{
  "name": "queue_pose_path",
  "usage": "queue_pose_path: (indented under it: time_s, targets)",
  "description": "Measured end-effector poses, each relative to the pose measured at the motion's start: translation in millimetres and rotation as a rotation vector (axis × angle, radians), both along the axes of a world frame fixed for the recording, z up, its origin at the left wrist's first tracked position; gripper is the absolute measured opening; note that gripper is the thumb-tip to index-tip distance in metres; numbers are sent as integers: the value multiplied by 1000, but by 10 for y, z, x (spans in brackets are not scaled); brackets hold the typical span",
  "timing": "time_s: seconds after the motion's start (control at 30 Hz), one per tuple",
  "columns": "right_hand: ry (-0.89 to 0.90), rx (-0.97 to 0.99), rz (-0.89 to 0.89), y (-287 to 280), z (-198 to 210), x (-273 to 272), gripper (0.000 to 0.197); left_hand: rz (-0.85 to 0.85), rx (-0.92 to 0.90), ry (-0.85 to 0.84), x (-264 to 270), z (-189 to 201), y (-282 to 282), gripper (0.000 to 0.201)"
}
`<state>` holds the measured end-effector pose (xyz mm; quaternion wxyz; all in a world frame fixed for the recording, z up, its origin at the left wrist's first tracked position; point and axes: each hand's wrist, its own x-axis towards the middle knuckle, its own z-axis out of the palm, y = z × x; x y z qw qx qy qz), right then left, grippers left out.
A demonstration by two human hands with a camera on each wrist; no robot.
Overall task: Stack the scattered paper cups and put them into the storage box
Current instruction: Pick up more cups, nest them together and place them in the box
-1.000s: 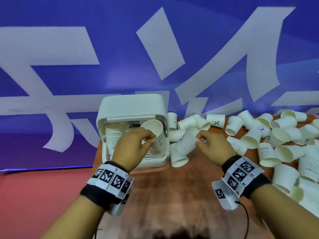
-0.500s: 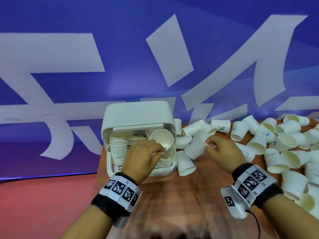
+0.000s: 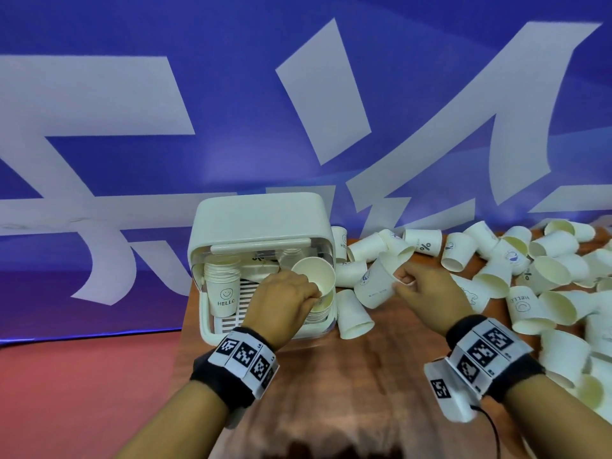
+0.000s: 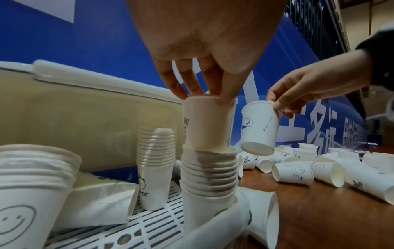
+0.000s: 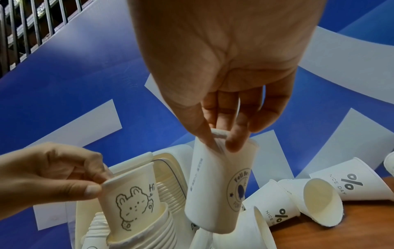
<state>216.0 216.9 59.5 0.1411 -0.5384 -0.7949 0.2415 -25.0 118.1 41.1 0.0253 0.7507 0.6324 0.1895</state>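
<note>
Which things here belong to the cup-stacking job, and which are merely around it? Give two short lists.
Part of the job:
- bear cup, held by the left hand over a stack
- logo cup, pinched by the right hand
- storage box
- stacks inside it
- scattered cups

Just around:
- blue banner
- wooden table
- wrist bands

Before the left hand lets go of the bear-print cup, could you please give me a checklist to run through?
1. Left hand pinches rim of white bear-print paper cup: ok.
2. Cup's base inside the nested white cup stack: ok.
3. Cup fully seated: not ok, mostly sticking out.
4. Stack stands inside the cream plastic storage box: ok.
5. Right hand holds the next white blue-logo paper cup: ok.
6. Stack stability: cannot tell.
</note>
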Motion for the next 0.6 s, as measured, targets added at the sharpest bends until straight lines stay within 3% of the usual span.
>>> queue_pose_path:
  time_s: [0.1, 0.2, 0.3, 0.47, 0.6]
  targets:
    - [-5, -3, 0, 8, -8, -4, 18, -14, -43, -19, 14, -121, 55, 8]
    - [3, 0, 8, 0, -9, 2, 16, -20, -86, -26, 40, -259, 100, 3]
    - [10, 17, 12, -11, -15, 31, 24, -27, -110, -32, 67, -357, 119, 4]
    - [6, 20, 14, -16, -58, 80, 14, -5, -182, -7, 78, -439, 108, 4]
    - [4, 31, 17, -30, -51, 66, 17, -23, -244, 1, 86, -422, 105, 18]
